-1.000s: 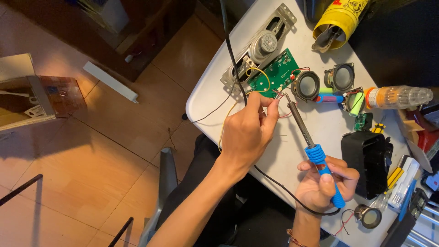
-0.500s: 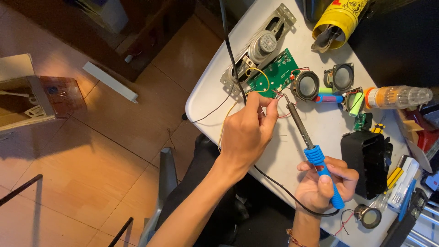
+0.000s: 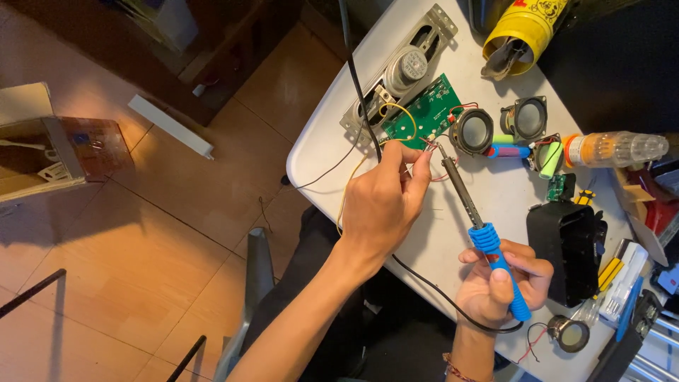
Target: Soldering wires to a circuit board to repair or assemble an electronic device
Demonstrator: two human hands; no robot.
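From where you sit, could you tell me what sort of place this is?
Probably a home electronics repair table: a soldering iron in the right hand, a green circuit board and loose small speakers on a white tabletop.

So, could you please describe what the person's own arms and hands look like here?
Both forearms are bare, with no sleeves or gloves in view. The left hand wears nothing visible, with no ring or watch. The right hand has a thin beaded bracelet at the wrist.

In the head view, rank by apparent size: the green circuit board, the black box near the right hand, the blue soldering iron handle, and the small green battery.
1. black box
2. green circuit board; it lies farther from the camera, so its gap to the box is unsure
3. blue soldering iron handle, partly hidden by the right hand
4. green battery
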